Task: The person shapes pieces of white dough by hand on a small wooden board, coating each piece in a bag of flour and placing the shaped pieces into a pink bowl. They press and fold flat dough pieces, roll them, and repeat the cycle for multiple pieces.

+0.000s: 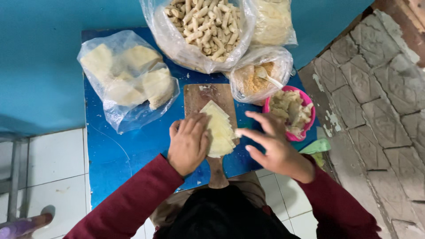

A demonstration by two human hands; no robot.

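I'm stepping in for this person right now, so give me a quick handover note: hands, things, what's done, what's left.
Left hand: flat on the wooden cutting board, beside the fanned stack of pale square wrappers.
Right hand: open, empty, hovering between stack and pink bowl of filling.
Done: clear bag of finished pale rolls at the top.
Left: wrappers on the board unfilled; more in the clear bag of wrappers, left.

plastic bags (128, 84): 4 | pink bowl (305, 128): 1 | cutting board (199, 95): 1 | spoon (268, 76): 1

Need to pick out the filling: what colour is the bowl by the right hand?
Pink bowl, clearest in the head view.
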